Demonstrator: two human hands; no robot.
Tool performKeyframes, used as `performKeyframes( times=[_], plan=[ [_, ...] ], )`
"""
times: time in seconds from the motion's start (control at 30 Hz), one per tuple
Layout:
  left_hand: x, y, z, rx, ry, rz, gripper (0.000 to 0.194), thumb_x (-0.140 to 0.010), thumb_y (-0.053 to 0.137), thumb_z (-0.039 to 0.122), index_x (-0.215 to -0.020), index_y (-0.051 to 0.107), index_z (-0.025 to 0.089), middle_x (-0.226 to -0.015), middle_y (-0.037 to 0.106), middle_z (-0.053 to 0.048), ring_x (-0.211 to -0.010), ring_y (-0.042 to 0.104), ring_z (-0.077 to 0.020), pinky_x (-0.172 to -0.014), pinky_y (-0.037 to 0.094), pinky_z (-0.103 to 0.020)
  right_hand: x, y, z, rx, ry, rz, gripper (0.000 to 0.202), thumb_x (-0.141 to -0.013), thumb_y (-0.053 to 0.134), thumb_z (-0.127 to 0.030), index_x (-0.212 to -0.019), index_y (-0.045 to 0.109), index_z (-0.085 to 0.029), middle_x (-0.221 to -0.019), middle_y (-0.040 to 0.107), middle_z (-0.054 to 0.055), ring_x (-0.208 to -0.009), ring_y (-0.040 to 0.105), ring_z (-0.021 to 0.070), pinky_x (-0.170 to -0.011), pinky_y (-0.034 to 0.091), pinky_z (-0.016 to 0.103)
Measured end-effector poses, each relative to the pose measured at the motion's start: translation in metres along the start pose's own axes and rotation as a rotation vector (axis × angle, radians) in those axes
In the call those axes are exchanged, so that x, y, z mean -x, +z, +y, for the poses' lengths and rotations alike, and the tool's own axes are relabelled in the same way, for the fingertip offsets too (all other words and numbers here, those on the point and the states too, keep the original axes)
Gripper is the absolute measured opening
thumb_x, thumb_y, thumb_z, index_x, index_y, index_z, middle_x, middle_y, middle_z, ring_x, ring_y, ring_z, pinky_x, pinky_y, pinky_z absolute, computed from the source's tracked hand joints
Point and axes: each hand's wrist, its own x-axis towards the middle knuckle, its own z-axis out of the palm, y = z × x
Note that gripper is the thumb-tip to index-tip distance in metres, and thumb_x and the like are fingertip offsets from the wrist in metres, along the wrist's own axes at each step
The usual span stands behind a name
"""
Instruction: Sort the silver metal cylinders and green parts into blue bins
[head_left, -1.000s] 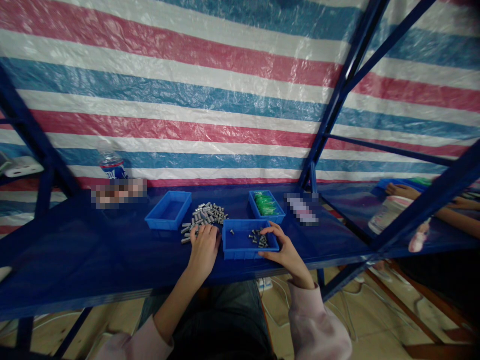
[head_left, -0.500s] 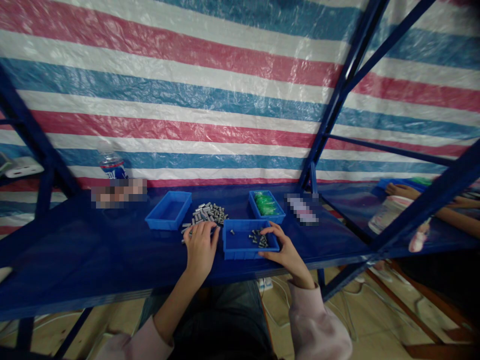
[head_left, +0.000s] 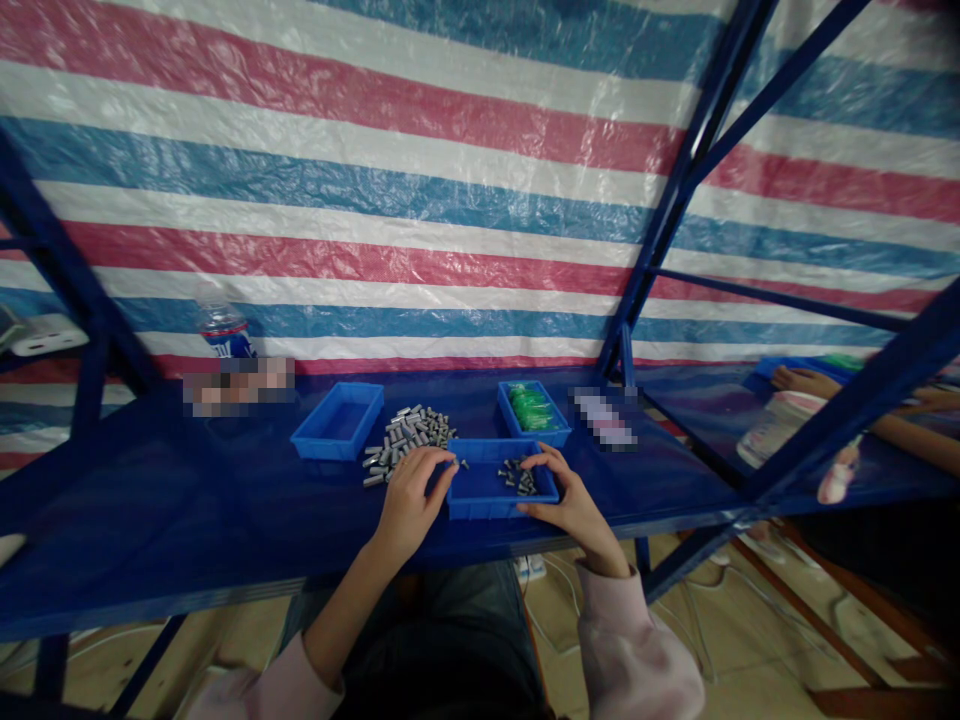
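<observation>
My left hand (head_left: 414, 497) is at the left rim of the near blue tray (head_left: 476, 507), with thumb and fingers brought together on what looks like a small screw (head_left: 454, 461). Inside that tray one screw (head_left: 464, 464) lies near the left end, and several dark screws (head_left: 519, 478) are gathered at the right. My right hand (head_left: 568, 505) grips the tray's right end, thumb on the near side and fingers over the rim. Just behind my left hand, a pile of metal cylinders and small fasteners (head_left: 411, 432) lies loose on the blue table (head_left: 225, 520).
A second blue tray (head_left: 315, 446) stands left of the pile; another, with green plastic-wrapped contents (head_left: 529, 408), is behind the near tray. A bottle (head_left: 225, 330) stands at the back left. Blue metal posts (head_left: 667, 210) frame the bench. Another person's arm (head_left: 911, 440) is at the right.
My left hand has moved right, from the front of the pile to the near tray's left rim, uncovering more cylinders. The right hand and trays have stayed in place.
</observation>
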Motion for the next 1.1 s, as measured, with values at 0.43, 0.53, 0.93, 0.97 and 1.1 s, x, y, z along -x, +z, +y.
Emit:
performKeyframes(
  times=[0.43, 0.53, 0.93, 0.97, 1.1],
  plan=[
    [0.001, 0.000, -0.002, -0.178, -0.072, -0.012, 0.021, -0.096, 0.042, 0.026, -0.109, 0.057, 0.020, -0.107, 0.066, -0.007, -0.104, 0.059, -0.0215, -0.091, 0.044, -0.038, -0.001, 0.000, -0.004, 0.006, 0.001, 0.004, 0.046, -0.059, 0.083, -0.036, -0.100, 0.064, -0.026, -0.124, 0.057, 0.008, -0.139, 0.029, 0.0303, -0.112, 0.028, 0.047],
    [0.001, 0.002, -0.006, -0.313, -0.134, -0.010, 0.024, -0.095, 0.041, 0.022, -0.113, 0.057, 0.018, -0.110, 0.066, -0.008, -0.107, 0.059, -0.0239, -0.091, 0.043, -0.040, 0.000, -0.001, -0.003, 0.003, -0.003, 0.003, 0.046, -0.060, 0.084, -0.036, -0.100, 0.063, -0.026, -0.124, 0.057, 0.008, -0.140, 0.028, 0.0297, -0.112, 0.027, 0.045],
    [0.009, 0.014, -0.018, -0.496, -0.216, -0.130, 0.029, -0.090, 0.045, 0.018, -0.115, 0.059, 0.016, -0.119, 0.065, -0.011, -0.114, 0.056, -0.0286, -0.100, 0.033, -0.049, -0.001, -0.001, -0.004, 0.019, -0.031, 0.000, 0.045, -0.061, 0.083, -0.035, -0.099, 0.062, -0.027, -0.115, 0.061, 0.005, -0.138, 0.030, 0.0301, -0.113, 0.025, 0.046],
    [0.009, 0.013, -0.017, -0.490, -0.215, -0.138, 0.028, -0.090, 0.045, 0.017, -0.114, 0.060, 0.017, -0.118, 0.066, -0.010, -0.113, 0.056, -0.0281, -0.100, 0.032, -0.049, -0.001, -0.001, -0.005, 0.017, -0.030, 0.001, 0.044, -0.061, 0.083, -0.035, -0.099, 0.062, -0.027, -0.115, 0.061, 0.005, -0.138, 0.030, 0.0302, -0.113, 0.025, 0.046],
    [0.007, 0.010, -0.014, -0.479, -0.209, -0.164, 0.027, -0.089, 0.045, 0.013, -0.112, 0.060, 0.018, -0.111, 0.068, -0.009, -0.109, 0.058, -0.0265, -0.101, 0.031, -0.048, -0.001, 0.000, -0.005, 0.017, -0.025, -0.002, 0.044, -0.061, 0.083, -0.034, -0.099, 0.062, -0.026, -0.116, 0.061, 0.006, -0.138, 0.030, 0.0304, -0.113, 0.025, 0.046]
  ],
)
